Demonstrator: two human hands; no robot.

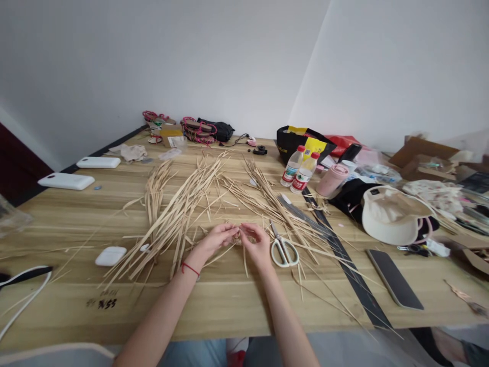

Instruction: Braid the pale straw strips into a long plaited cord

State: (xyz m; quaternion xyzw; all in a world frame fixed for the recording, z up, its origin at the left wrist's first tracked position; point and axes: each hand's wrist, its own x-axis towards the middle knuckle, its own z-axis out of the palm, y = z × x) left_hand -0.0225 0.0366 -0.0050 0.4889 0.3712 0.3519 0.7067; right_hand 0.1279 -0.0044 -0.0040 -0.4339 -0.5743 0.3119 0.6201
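My left hand (217,239), with a red string at the wrist, pinches at the middle of the table. Against its fingertips, my right hand (257,247) is closed in a pinch too. Between them are thin straw strips (245,264), whose ends stick out below the hands; the exact part held is small and partly hidden by the fingers. White-handled scissors (283,248) lie just right of my right hand. Loose bundles of straw (183,204) spread to the left and ahead, and another straw bundle (273,199) slants to the right.
At left are a white case (110,256) and two white power banks (66,181). Two bottles (301,176), a pink cup (332,179), a cap (391,214) and a phone (395,279) lie or stand at right. A black bag (286,142) stands farther back. Another person's leg shows lower right.
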